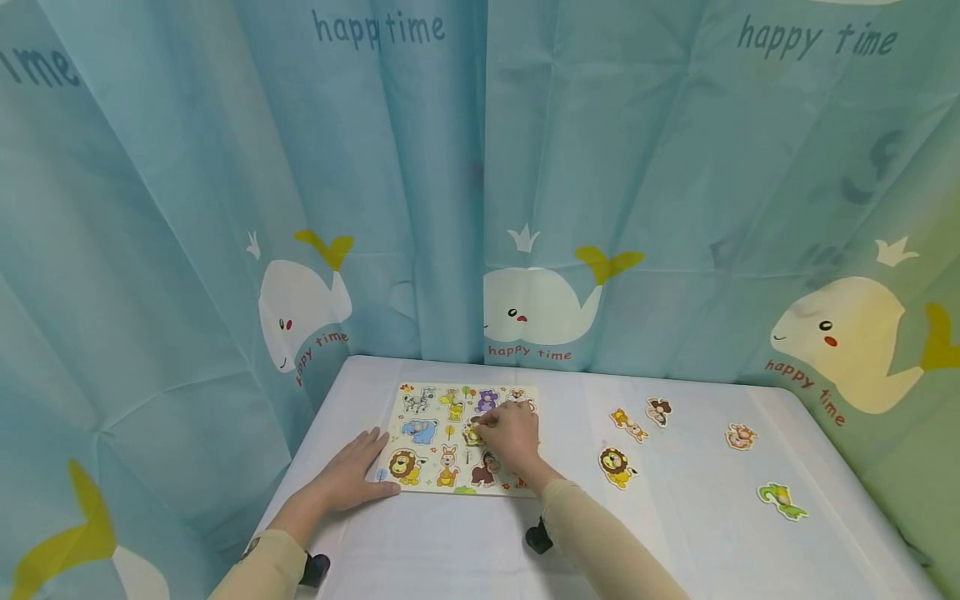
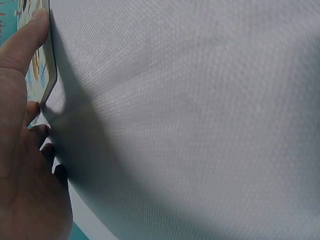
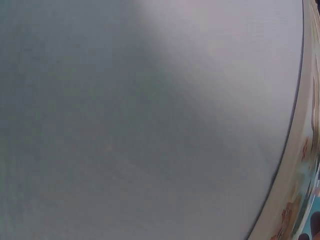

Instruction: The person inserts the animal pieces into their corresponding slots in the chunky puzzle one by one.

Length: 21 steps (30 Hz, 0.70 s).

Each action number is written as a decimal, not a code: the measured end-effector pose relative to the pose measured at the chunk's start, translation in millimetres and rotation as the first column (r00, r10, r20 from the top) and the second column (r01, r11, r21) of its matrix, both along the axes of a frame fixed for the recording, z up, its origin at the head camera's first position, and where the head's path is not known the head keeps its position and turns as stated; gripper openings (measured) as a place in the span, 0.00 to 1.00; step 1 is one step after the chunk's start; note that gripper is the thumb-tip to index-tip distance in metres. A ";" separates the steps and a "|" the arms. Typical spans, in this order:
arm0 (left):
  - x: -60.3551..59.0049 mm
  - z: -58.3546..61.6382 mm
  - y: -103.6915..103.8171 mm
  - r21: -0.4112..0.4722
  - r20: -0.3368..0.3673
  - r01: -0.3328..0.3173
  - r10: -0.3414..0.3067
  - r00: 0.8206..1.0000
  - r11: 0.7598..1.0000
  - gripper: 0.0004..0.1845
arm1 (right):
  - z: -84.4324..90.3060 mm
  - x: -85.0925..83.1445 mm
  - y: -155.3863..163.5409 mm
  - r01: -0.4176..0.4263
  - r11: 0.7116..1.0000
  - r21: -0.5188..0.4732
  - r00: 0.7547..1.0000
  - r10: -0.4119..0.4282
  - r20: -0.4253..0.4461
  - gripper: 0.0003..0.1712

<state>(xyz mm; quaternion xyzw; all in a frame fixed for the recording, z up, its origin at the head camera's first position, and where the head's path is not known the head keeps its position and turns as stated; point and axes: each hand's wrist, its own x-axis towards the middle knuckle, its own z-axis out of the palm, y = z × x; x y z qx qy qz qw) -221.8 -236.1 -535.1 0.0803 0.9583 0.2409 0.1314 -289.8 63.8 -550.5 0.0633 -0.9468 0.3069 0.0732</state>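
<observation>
the puzzle board (image 1: 461,437) lies flat on the white counter (image 1: 675,533), toward its left side, with animal pieces seated in most of its cut-outs. the left hand (image 1: 352,477) rests beside the board's near left corner, fingers straight and spread flat on the cloth; the left wrist view shows the thumb (image 2: 22,42) pressed against the board's thin edge (image 2: 49,65), so it braces the board rather than grips it. the right hand (image 1: 512,435) reaches over the middle of the board, fingers curled, pinching a small yellow piece (image 1: 472,433) at a cut-out; whether the piece is fully seated cannot be told. the right wrist view shows only cloth and a blurred strip of the board's rim (image 3: 300,150).

loose pieces lie well apart to the right: a lion piece (image 1: 617,467), an orange piece (image 1: 628,423), a brown piece (image 1: 659,411), a pinkish piece (image 1: 740,436) and a green piece (image 1: 782,500).

the pieces look like thin, stiff, light cut-outs, probably smooth-faced, so a fingertip pinch at the edges seems the best hold. the board seems rigid and light enough to slide on the cloth, best steadied at its edge.
</observation>
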 end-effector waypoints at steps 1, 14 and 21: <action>0.0 -0.1 0.0 0.000 0.000 0.001 -0.001 1.000 1.000 0.57 | -0.5 -0.1 -0.5 0.000 1.000 0.001 1.000 0.000 0.003 0.06; -2.0 -1.3 -0.4 0.002 0.002 0.010 -0.010 1.000 1.000 0.57 | -6.6 -2.6 -4.5 0.023 0.999 0.022 1.000 -0.022 -0.010 0.06; -0.6 -0.2 -0.4 0.005 0.001 0.012 -0.012 1.000 1.000 0.57 | -5.6 -1.4 -6.8 0.027 0.999 0.020 1.000 -0.026 -0.002 0.07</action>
